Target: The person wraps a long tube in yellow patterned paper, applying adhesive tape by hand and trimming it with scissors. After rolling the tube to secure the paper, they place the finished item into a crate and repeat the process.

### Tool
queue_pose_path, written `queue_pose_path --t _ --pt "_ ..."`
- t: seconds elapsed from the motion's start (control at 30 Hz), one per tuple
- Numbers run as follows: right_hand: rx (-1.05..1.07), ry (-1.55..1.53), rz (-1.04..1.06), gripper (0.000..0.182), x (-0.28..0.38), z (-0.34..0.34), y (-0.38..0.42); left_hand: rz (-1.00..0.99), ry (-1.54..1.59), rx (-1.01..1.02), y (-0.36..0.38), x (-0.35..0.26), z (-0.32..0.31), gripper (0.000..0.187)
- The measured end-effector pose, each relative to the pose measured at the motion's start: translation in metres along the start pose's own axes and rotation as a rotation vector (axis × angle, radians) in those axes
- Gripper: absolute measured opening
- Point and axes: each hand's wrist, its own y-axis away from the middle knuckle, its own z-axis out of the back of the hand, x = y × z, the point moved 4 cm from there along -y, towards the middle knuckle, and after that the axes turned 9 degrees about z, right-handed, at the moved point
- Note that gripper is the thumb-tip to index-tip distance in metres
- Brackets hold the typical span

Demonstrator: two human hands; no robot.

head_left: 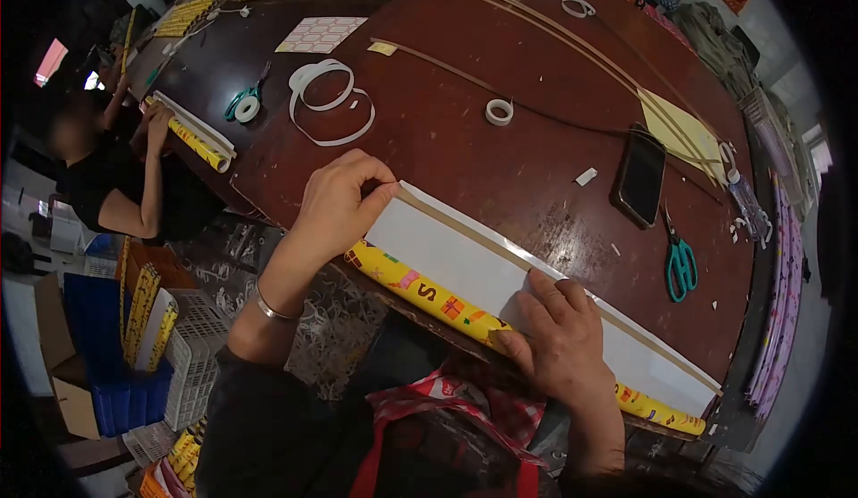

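A roll of yellow patterned wrapping paper [420, 292] lies along the table's near edge, partly unrolled with its white inner side [447, 243] facing up. A narrow tan strip [487, 240] runs along the far edge of that white side. At the paper's left end, my left hand [344, 198] pinches the corner where the strip begins. Farther right, my right hand [559, 333] lies over the paper with its fingers apart. Its fingertips touch the tan strip, and its thumb rests by the yellow roll.
On the dark red table [429, 131] lie a phone [640, 176], teal-handled scissors [679, 265], a small tape roll [500, 112] and a loose white band [331, 105]. A co-worker [116, 176] handles another yellow roll [198, 145] at left. Crates [197, 350] stand below.
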Motion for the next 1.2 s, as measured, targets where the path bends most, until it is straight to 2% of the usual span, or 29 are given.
queue_pose_path --t 0.7,0.87,1.1,1.17,1.2 --pt "0.023 -0.001 -0.014 0.044 0.001 0.001 0.0 -0.059 -0.16 -0.075 -0.002 0.006 -0.007 0.011" --pt "0.017 -0.001 -0.006 0.044 0.0 0.0 0.0 -0.056 -0.233 -0.18 -0.003 0.017 -0.001 0.011" --pt "0.011 0.018 0.004 0.044 0.001 0.002 -0.001 -0.07 -0.219 -0.169 0.011 -0.008 0.011 0.009" --pt "0.001 0.001 -0.004 0.044 0.001 0.002 -0.001 -0.233 -0.174 0.028 0.029 -0.041 0.002 0.029" --pt "0.006 0.001 -0.001 0.044 0.001 0.001 -0.001 -0.229 -0.171 0.027 0.035 -0.044 -0.005 0.029"
